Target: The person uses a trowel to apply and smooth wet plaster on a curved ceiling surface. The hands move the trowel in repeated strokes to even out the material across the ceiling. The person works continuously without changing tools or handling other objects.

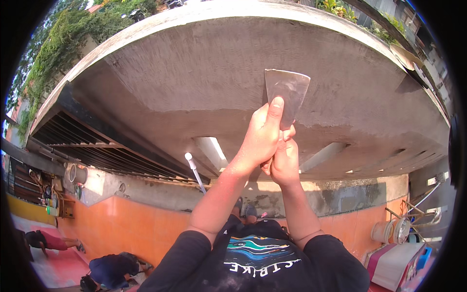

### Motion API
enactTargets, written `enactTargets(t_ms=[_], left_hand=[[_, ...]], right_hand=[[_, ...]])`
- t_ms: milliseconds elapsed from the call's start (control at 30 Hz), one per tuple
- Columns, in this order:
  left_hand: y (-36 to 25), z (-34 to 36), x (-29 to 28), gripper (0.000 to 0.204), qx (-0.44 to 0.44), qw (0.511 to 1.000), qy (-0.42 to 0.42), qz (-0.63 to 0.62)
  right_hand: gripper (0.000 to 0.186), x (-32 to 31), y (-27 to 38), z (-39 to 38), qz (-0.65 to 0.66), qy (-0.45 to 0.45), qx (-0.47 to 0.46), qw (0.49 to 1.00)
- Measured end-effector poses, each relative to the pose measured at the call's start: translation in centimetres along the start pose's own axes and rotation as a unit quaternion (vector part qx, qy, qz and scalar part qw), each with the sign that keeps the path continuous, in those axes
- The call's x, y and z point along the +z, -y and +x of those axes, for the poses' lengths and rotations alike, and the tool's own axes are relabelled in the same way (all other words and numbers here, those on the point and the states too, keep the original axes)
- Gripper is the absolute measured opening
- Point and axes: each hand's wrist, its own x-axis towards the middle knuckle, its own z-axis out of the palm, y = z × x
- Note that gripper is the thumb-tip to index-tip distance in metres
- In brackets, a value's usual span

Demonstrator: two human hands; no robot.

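A wide metal scraper [288,92] is raised in front of the grey plastered wall [204,78], with its broad edge upward against or very close to the surface. My left hand [262,134] is closed on its lower part, the thumb pressed flat along the blade. Just below and to the right, my right hand [284,158] is closed in the same grip, touching the left. The handle is hidden by my fingers. Whether the blade touches the plaster is hard to tell.
Slanted openings [211,152] pierce the wall's lower part. A black slatted gate [82,136] stands left, and a white pipe [193,168] rises beside my left forearm. Buckets [391,229] sit at the right. Two people are at the lower left, one in dark blue [112,270].
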Motion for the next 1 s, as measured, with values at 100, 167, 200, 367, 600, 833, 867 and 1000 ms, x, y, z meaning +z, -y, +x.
enactTargets(t_ms=[100, 167, 200, 367, 600, 833, 867, 1000], left_hand=[[-1.5, 1.2, 1.2, 0.055, -0.002, 0.999, 0.048, -0.019], [-1.0, 0.0, 1.7, 0.054, -0.012, 0.998, 0.06, -0.026], [-0.2, -1.1, 1.5, 0.054, -0.07, 0.996, 0.041, -0.028], [4.3, -3.9, -1.1, 0.057, -0.194, 0.981, -0.004, -0.008], [4.3, -2.9, -1.9, 0.056, -0.221, 0.975, -0.006, -0.025], [-2.4, 2.4, 0.2, 0.056, -0.006, 0.998, 0.041, -0.048], [-3.1, 2.9, 0.5, 0.056, 0.047, 0.996, 0.055, -0.06], [-2.0, 0.5, 0.9, 0.056, -0.074, 0.997, 0.033, -0.014]], right_hand=[[0.046, -0.7, 2.2, 0.6, 0.013, 0.033, -0.031, 0.999], [0.046, -1.1, 2.5, -1.0, -0.004, 0.043, -0.012, 0.999], [0.044, -1.0, 1.9, -2.2, 0.048, 0.052, 0.012, 0.997], [0.035, -1.1, -2.0, -5.4, 0.038, -0.045, 0.151, 0.987], [0.035, -0.6, -2.6, -4.2, 0.05, -0.063, 0.156, 0.984], [0.029, 0.1, 3.2, 2.0, -0.033, 0.035, -0.013, 0.999], [0.029, 0.0, 4.1, 2.4, -0.029, 0.045, -0.018, 0.998], [0.03, 0.0, 3.8, 0.1, 0.024, 0.074, 0.036, 0.996]])
